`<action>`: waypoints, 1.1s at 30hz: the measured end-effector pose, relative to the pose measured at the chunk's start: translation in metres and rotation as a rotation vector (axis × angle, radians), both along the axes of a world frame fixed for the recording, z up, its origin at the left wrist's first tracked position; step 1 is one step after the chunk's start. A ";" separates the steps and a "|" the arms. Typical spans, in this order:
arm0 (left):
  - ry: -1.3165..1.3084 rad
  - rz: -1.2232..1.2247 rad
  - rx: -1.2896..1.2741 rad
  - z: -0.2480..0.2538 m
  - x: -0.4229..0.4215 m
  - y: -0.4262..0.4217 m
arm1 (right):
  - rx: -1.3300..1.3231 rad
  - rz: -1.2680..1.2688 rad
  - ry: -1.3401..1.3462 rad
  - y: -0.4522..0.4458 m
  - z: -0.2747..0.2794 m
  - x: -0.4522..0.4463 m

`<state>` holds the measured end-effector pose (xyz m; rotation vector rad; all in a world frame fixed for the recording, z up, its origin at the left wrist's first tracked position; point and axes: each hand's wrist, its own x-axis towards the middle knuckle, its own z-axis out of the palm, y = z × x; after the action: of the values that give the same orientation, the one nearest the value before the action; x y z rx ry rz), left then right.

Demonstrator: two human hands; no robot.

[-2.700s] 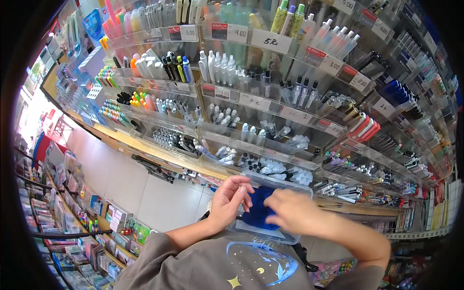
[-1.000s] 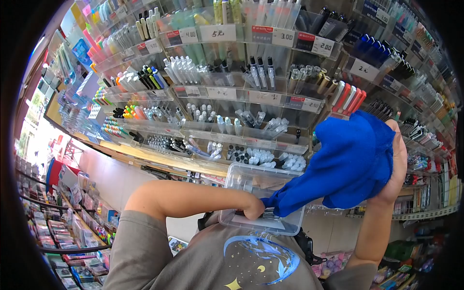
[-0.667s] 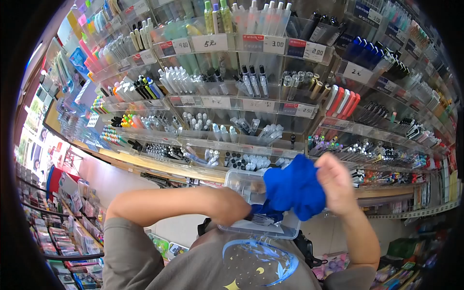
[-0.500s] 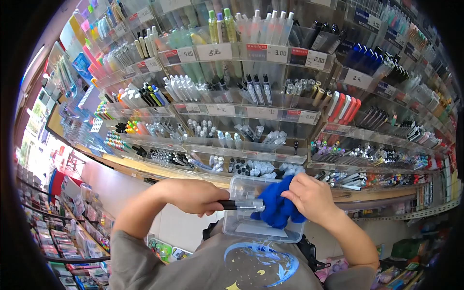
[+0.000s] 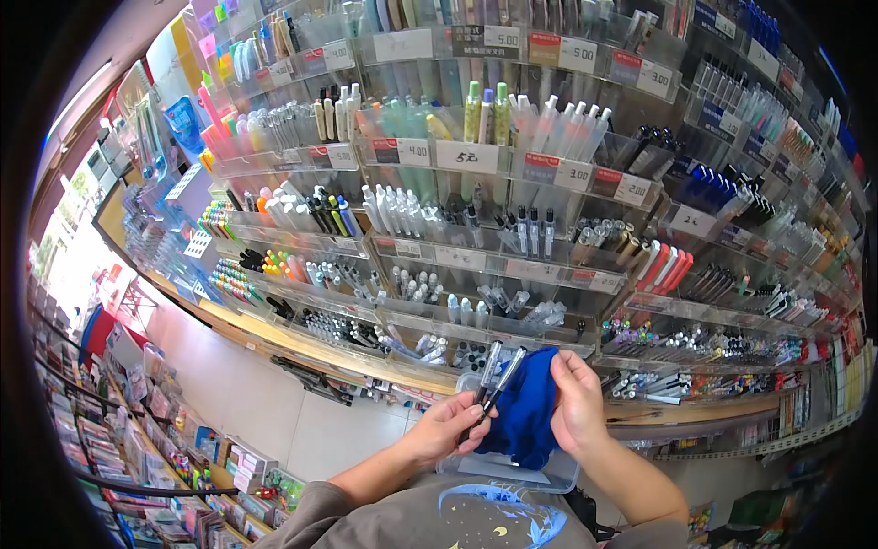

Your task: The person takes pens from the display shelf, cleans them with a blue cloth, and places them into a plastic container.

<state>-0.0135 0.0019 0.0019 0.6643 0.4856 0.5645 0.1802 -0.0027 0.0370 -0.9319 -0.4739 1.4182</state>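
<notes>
Gripping two black-and-clear pens, L hand had them by plastic box's far L corner, long axes slanting up-R twd pen rack; lower ends hidden. R hand pinched blue cloth, obscuring box interior.

The blue cloth at five o'clock looks matt and crumpled, while the pens in front of it are smooth, shiny plastic. Below, the bin is glossy see-through plastic. Clear plastic trays gleam towards twelve, with a flat paper card. At eight, the ledge is smooth wood; at seven, floor tiles catch a sheen from where I stand.
</notes>
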 end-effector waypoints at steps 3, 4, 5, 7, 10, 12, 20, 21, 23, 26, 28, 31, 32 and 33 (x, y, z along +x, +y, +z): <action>0.041 0.048 0.019 -0.003 0.004 -0.006 | 0.173 -0.053 -0.035 -0.003 -0.017 -0.009; 0.049 0.058 0.025 -0.004 0.005 -0.007 | 0.189 -0.059 -0.101 -0.004 -0.031 -0.010; 0.056 0.057 0.037 -0.004 0.005 -0.007 | 0.203 -0.065 -0.167 -0.005 -0.040 -0.010; 0.072 0.060 0.056 -0.004 0.005 -0.009 | 0.277 -0.059 -0.256 -0.008 -0.044 -0.013; 0.078 0.035 0.080 -0.006 0.007 -0.008 | 0.295 -0.027 -0.267 -0.012 -0.038 -0.018; 0.092 0.025 0.093 -0.005 0.008 -0.009 | 0.328 0.001 -0.331 -0.014 -0.041 -0.018; 0.202 -0.119 0.200 -0.001 0.012 -0.014 | 0.284 -0.034 -0.428 -0.019 -0.034 -0.015; 0.212 -0.132 0.213 -0.001 0.013 -0.014 | 0.300 -0.065 -0.491 -0.018 -0.038 -0.010; 0.216 -0.156 0.209 0.000 0.014 -0.016 | 0.206 -0.084 -0.551 -0.018 -0.038 -0.004; 0.192 -0.175 0.168 0.002 0.016 -0.018 | 0.213 -0.125 -0.469 -0.013 -0.043 -0.003; 0.159 -0.147 0.139 0.000 0.017 -0.020 | 0.211 -0.021 -0.515 -0.016 -0.044 0.001; 0.179 -0.071 0.109 -0.001 0.015 -0.019 | 0.322 0.090 -0.344 -0.017 -0.034 -0.011; 0.185 -0.070 0.117 -0.001 0.014 -0.019 | 0.316 0.073 -0.352 -0.017 -0.034 -0.012; 0.175 -0.080 0.125 -0.002 0.014 -0.019 | 0.312 0.055 -0.360 -0.017 -0.034 -0.013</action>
<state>0.0006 -0.0175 -0.0003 0.8534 0.5882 0.4655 0.1676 -0.0193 0.0027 -0.9246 -0.9675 1.1817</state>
